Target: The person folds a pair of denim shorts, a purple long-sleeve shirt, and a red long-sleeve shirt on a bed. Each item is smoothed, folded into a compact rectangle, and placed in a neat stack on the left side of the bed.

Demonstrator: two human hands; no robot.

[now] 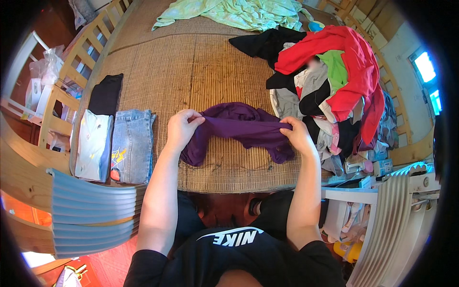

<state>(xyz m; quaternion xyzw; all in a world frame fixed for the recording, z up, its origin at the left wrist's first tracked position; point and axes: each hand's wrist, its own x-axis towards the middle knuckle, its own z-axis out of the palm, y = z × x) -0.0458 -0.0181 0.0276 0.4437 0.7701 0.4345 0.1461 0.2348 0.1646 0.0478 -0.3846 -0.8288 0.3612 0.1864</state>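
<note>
A dark purple garment [236, 129] is stretched between my two hands above the woven bed mat [154, 71]. My left hand [183, 129] pinches one end of its straight upper band between thumb and fingers. At the other end, my right hand [299, 132] grips the band the same way. The rest of the cloth lies bunched on the mat behind and below the band, so its full shape cannot be made out. Left of my left hand lie folded denim jeans [132, 143] with a printed design, beside a folded white printed garment [92, 143].
A folded black garment [105, 94] lies behind the white one. To the right rises a loose heap of clothes with a red garment [353, 68] on top. A pale green cloth [233, 14] covers the far end. Wooden rails [68, 73] border the bed.
</note>
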